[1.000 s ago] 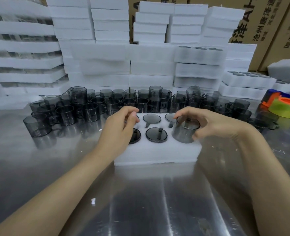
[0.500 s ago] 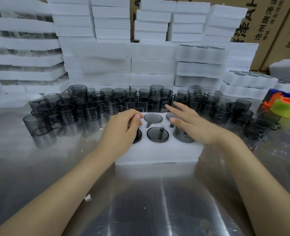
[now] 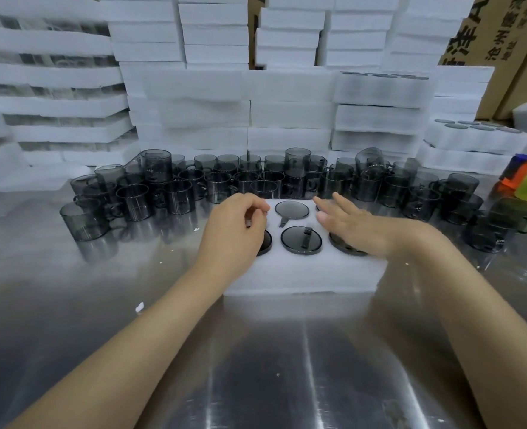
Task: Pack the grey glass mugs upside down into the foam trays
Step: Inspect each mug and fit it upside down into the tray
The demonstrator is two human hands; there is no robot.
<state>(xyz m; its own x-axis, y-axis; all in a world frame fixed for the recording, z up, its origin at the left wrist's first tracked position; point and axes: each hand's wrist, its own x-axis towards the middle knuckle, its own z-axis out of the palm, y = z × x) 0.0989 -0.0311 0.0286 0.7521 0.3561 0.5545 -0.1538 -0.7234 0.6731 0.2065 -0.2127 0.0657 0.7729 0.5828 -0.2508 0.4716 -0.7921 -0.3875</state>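
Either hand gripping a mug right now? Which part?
Right hand: nothing held, fingers straight, palm over the near-right mug in the foam tray. Left hand: fingers curled at the tray's far left; a grip can't be told.

Two bare hands over a foam tray [image 3: 302,274] of upturned grey mugs [image 3: 301,239] on a steel table [image 3: 256,351].
The left hand [image 3: 234,230] curls its fingers [image 3: 256,209] over the tray's back-left pocket; whether they grip anything is hidden. The right hand [image 3: 358,226] lies flat, fingers straight, palm on a mug base. Between the fingertips of both hands sit two mug bases. Just beyond the fingertips crowd loose mugs [image 3: 219,184], with stacked foam [image 3: 287,113] behind.
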